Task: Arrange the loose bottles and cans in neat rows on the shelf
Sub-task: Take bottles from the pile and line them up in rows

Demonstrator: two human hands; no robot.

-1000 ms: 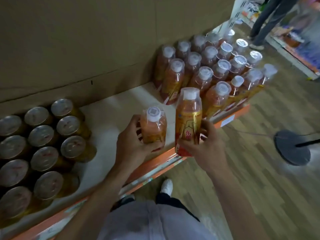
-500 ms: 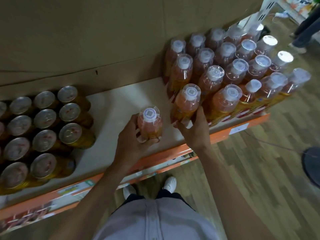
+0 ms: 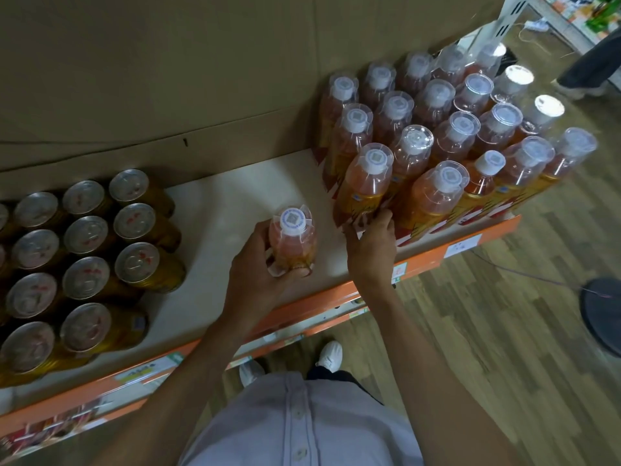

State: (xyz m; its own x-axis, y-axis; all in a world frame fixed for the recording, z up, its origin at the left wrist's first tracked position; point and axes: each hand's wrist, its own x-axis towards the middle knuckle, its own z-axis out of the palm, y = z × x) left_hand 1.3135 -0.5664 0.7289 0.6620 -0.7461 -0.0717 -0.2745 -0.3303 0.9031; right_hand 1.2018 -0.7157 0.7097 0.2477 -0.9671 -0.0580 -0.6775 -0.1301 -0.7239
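My left hand (image 3: 255,267) grips an orange tea bottle (image 3: 293,243) with a white cap, upright on the white shelf (image 3: 215,230) near its front edge. My right hand (image 3: 371,245) holds the base of a second tea bottle (image 3: 364,183), which stands at the left front corner of the block of bottles (image 3: 450,129). That block fills the right part of the shelf in several rows. Gold cans (image 3: 87,237) with silver tops stand in rows on the left.
A brown cardboard wall (image 3: 168,68) backs the shelf. The shelf's orange front edge (image 3: 336,297) carries price tags. A wood floor lies to the right, with a dark round stand base (image 3: 605,314) and another person's legs (image 3: 591,65) far right.
Both bottles have gone from being held above the shelf edge down onto the shelf. The right-hand bottle now stands against the block. The view has shifted left.
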